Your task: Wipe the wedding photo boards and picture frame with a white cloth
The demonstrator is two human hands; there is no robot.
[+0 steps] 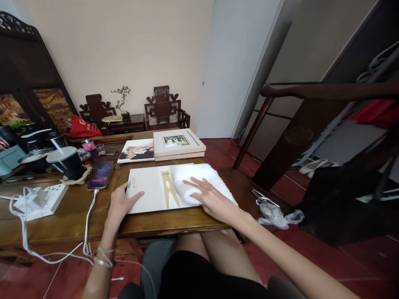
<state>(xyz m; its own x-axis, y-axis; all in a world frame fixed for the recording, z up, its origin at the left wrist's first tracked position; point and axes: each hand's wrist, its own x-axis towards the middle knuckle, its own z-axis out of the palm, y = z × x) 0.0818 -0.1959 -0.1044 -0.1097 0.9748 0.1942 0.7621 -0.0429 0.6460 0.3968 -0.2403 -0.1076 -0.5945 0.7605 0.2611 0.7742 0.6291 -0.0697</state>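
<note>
A flat white board [145, 178], like an album cover, lies on the wooden table in front of me. It bears a yellow A-shaped figure [170, 191] with a small animal head, and small print near its left end. My left hand [121, 201] grips the board's left edge, thumb on top and fingers at the side. A fluffy white cloth [215, 176] covers the board's right part and hangs past its right end. Pressing down on the cloth, my right hand [207, 195] has its fingers spread and some cloth bunched between thumb and index finger.
Behind the board lie a photo panel [134, 154] and stacked pale picture frames [190, 151]. To the left are a phone [101, 174] with its cable, a power strip [56, 201] and a lidded black cup [67, 164]. A wooden chair [299, 135] stands right, with a plastic bag [274, 214] on it.
</note>
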